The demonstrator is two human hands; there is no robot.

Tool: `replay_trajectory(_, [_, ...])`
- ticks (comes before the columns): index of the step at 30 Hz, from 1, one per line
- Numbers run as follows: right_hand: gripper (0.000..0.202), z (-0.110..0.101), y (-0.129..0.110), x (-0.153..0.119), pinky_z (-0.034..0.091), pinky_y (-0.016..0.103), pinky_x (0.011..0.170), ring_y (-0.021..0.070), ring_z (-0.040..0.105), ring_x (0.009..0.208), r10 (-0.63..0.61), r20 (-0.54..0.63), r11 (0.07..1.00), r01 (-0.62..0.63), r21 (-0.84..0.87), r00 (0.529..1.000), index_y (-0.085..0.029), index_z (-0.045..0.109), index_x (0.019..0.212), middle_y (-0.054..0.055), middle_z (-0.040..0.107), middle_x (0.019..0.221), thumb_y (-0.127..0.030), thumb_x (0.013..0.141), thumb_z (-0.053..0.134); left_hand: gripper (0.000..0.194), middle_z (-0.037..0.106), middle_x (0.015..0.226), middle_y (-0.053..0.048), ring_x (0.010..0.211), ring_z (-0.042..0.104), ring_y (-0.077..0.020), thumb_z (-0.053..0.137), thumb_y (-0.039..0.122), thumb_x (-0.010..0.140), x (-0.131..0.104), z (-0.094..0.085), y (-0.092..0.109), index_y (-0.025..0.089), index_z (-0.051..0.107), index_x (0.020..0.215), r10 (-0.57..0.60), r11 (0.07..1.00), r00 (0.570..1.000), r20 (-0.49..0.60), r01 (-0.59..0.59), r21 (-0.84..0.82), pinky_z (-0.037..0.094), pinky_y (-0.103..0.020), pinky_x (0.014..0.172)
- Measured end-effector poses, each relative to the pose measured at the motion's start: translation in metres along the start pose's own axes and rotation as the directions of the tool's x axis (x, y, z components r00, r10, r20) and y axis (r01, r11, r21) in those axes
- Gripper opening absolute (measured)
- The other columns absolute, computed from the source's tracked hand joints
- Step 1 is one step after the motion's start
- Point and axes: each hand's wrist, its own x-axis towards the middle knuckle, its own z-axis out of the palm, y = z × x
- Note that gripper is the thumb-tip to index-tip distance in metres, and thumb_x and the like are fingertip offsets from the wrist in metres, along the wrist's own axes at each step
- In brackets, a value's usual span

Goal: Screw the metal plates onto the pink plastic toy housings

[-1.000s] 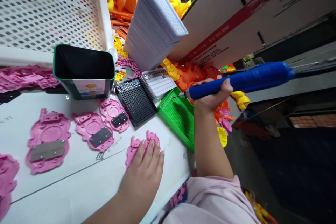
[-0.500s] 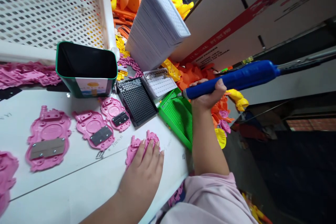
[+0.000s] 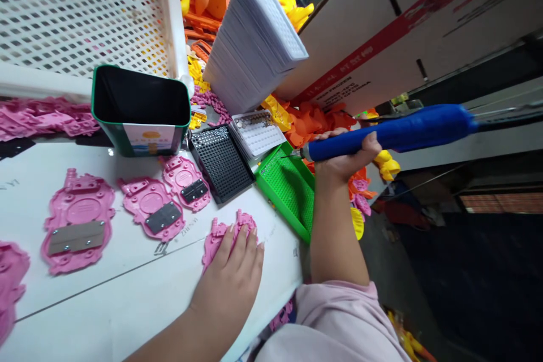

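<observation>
My left hand (image 3: 231, 280) lies over a pink plastic part (image 3: 214, 240) on the white table, its fingers nearly flat and covering much of the part. My right hand (image 3: 345, 158) is wrapped round a blue electric screwdriver (image 3: 390, 134). The screwdriver's tip is over the green perforated tray (image 3: 288, 192). Left of that tray lies a black perforated tray (image 3: 223, 164). More pink parts with screwed-on plates lie to the left: one with a grey plate (image 3: 80, 218), two with dark plates (image 3: 150, 201), (image 3: 182, 178).
A dark green bin (image 3: 139, 138) stands behind the pink parts, near a white lattice crate (image 3: 172, 28). Stacked white trays (image 3: 250, 51) rise behind a small white tray (image 3: 258, 138). Orange pieces (image 3: 303, 124) and a large carton (image 3: 365, 28) are at the right.
My right hand and the screwdriver have moved slightly right, with the tip still over the green tray. My left hand has barely moved on the pink part.
</observation>
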Motion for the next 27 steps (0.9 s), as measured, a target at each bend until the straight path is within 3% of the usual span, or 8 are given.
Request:
replay_trajectory(4, [0.036,0.001,-0.028,-0.016,0.042,0.023,0.039,0.0107,0.051,0.04,-0.15,0.012,0.986,0.149,0.078,0.989,-0.022,0.055,0.074,-0.006,0.051,0.05,-0.056,0.07,0.043,0.034,0.069,0.121,-0.011,0.117,0.059,-0.0301,0.067,0.033,0.082,0.0,-0.001,-0.001,0.016,0.073,0.111,0.005,1.0,1.0,0.008,-0.005,0.0,0.013,-0.051,0.119])
replay_trajectory(8, [0.045,0.001,-0.05,-0.057,0.044,0.026,0.039,0.0122,0.049,0.039,-0.088,0.174,0.991,0.069,0.115,0.981,-0.025,0.067,0.091,-0.006,0.055,0.05,-0.059,0.067,0.049,0.032,0.07,0.119,-0.011,0.116,0.06,-0.0296,0.063,0.031,0.086,0.001,-0.002,-0.002,0.016,0.072,0.112,0.011,1.0,1.0,0.019,-0.011,-0.01,0.01,-0.051,0.12])
replay_trajectory(14, [0.03,0.0,-0.051,-0.106,0.047,0.031,0.041,0.0148,0.053,0.04,0.013,0.422,0.982,-0.091,0.165,0.907,-0.029,0.067,0.073,-0.004,0.061,0.053,-0.055,0.063,0.059,0.03,0.069,0.122,-0.01,0.12,0.057,-0.0292,0.058,0.033,0.091,0.004,-0.007,-0.001,0.017,0.071,0.113,0.021,1.0,0.998,0.057,-0.021,0.011,0.01,-0.051,0.119])
replay_trajectory(21, [0.033,0.001,-0.048,-0.112,0.044,0.03,0.038,0.0142,0.048,0.037,0.052,0.447,0.984,-0.121,0.127,0.893,-0.03,0.068,0.075,-0.005,0.055,0.049,-0.057,0.061,0.057,0.031,0.069,0.121,-0.011,0.118,0.059,-0.0284,0.053,0.029,0.093,0.005,-0.009,-0.001,0.014,0.071,0.113,0.012,1.0,0.999,0.048,-0.012,-0.004,0.006,-0.051,0.12])
replay_trajectory(27, [0.032,-0.002,-0.04,-0.116,0.045,0.03,0.041,0.0143,0.05,0.041,0.065,0.522,0.977,-0.16,0.139,0.851,-0.03,0.071,0.079,-0.004,0.056,0.052,-0.055,0.066,0.058,0.031,0.068,0.122,-0.011,0.118,0.058,-0.0281,0.052,0.028,0.092,0.006,-0.011,-0.001,0.014,0.07,0.114,0.011,1.0,0.999,0.049,-0.011,0.008,0.006,-0.051,0.12])
